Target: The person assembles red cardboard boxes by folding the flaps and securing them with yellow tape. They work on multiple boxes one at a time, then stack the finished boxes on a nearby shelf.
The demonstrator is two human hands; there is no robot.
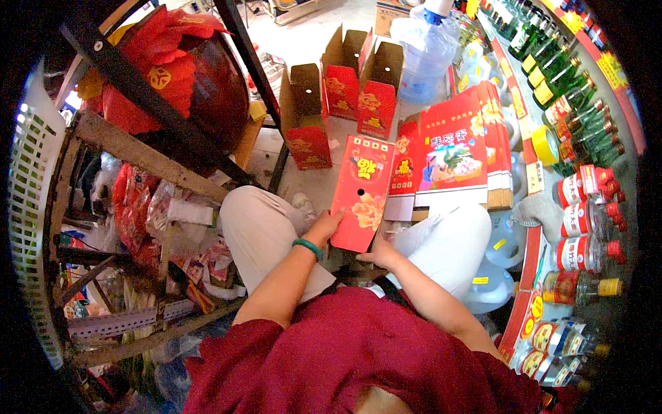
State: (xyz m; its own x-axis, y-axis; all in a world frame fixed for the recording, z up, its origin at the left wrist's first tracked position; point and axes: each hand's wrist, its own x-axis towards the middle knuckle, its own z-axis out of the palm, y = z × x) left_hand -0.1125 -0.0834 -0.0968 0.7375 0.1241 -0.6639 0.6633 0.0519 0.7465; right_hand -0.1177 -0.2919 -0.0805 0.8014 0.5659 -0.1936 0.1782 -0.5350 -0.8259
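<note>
A red gift carton point(362, 190) with yellow print, a pale flower and a dark round hole in its face lies between my knees. My left hand point(326, 226) grips its left edge, with a green bangle on that wrist. Around its lower right corner my right hand point(379, 252) is closed, the fingertips partly hidden. Just to the right stands a stack of flat red printed cartons point(452, 148), several deep. Ahead are three raised cartons with tall brown open flaps: a left one point(308, 146), a middle one point(340, 90) and a right one point(376, 107).
A shelf point(527, 290) along the right carries several glass bottles point(579, 255). Large water jugs point(422, 62) stand at the back. A rusty metal rack point(138, 152) with red bags fills the left, beside a white perforated basket point(34, 207).
</note>
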